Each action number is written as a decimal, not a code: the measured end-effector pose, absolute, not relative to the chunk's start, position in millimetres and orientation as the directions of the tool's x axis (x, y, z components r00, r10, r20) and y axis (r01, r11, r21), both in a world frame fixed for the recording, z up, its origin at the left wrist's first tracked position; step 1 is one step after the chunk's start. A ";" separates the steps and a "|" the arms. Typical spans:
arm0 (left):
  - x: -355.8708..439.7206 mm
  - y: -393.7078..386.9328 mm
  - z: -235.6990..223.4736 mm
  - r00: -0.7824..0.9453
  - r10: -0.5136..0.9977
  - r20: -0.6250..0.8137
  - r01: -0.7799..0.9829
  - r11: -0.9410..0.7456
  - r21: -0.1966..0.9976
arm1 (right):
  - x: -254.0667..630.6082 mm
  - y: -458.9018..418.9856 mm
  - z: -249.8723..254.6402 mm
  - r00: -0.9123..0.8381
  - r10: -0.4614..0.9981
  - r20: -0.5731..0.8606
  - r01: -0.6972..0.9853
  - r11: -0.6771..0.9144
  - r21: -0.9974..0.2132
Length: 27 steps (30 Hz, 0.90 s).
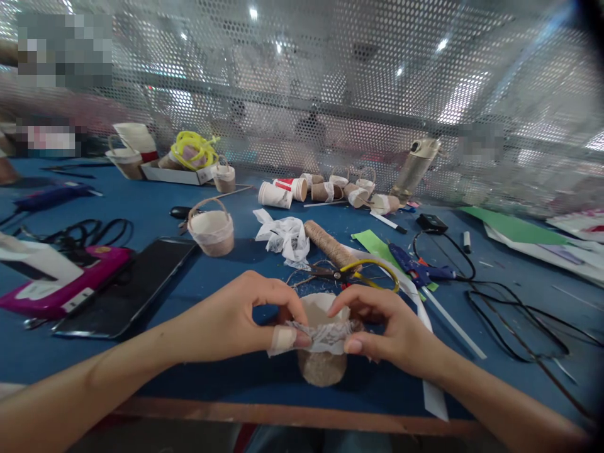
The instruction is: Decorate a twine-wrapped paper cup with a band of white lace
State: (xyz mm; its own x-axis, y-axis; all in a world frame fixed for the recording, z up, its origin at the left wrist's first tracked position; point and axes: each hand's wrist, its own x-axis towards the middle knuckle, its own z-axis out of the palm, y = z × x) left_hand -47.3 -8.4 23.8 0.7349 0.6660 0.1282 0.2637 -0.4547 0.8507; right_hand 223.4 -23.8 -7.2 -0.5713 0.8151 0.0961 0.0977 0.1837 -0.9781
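Note:
A twine-wrapped paper cup point(323, 370) stands upright near the table's front edge, with a white lace strip point(328, 340) gathered around its upper part. From the left side, my left hand point(250, 314) pinches the lace against the cup's rim; a plaster covers its thumb. My right hand point(389, 321) grips the opposite side, its thumb on the lace and its index finger at the rim. Some fingertips are hidden behind the cup. Just beyond lie yellow-handled scissors point(370, 275) and a roll of brown twine point(330, 245). Crumpled white lace point(285, 239) rests farther back.
A small twine basket point(212, 234) stands left of the lace. A phone point(132, 286) lies at left, a blue glue gun point(419, 264) with cable at right. Several cups and a bottle point(415, 170) line the mesh partition point(283, 82). A white strip point(434, 399) overhangs the front edge.

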 end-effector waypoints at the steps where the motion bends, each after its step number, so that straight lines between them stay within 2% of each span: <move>1: -46.3 -8.7 24.2 0.733 0.668 0.127 0.263 -0.450 0.853 | 221.5 -23.8 -7.3 -0.550 0.832 0.076 0.105 0.159 -0.982; 5: -44.9 -9.3 26.4 0.717 0.688 0.110 0.273 -0.423 0.864 | 220.9 -22.2 -8.6 -0.571 0.818 -0.072 0.031 -0.066 -0.997; 9: -46.8 -8.3 27.6 0.698 0.710 0.100 0.282 -0.400 0.872 | 225.8 -19.5 -11.6 -0.630 0.771 -0.088 -0.033 -0.140 -0.990; 15: -46.4 -6.7 29.2 0.690 0.711 0.135 0.210 -0.375 0.903 | 228.3 -21.8 -11.0 -0.682 0.728 -0.064 -0.076 -0.158 -0.984; 21: -44.8 -8.4 28.2 0.709 0.705 0.000 0.112 -0.113 0.987 | 229.2 -23.3 -8.4 -0.727 0.686 -0.030 -0.103 -0.153 -0.983; 24: -45.5 -9.8 26.8 0.715 0.699 -0.003 0.122 -0.120 0.985 | 230.7 -23.9 -8.1 -0.729 0.683 -0.033 -0.074 -0.126 -0.989; 27: -45.6 -10.7 27.3 0.706 0.707 0.044 0.154 -0.214 0.965 | 231.0 -24.2 -9.4 -0.716 0.698 -0.031 -0.028 -0.073 -0.997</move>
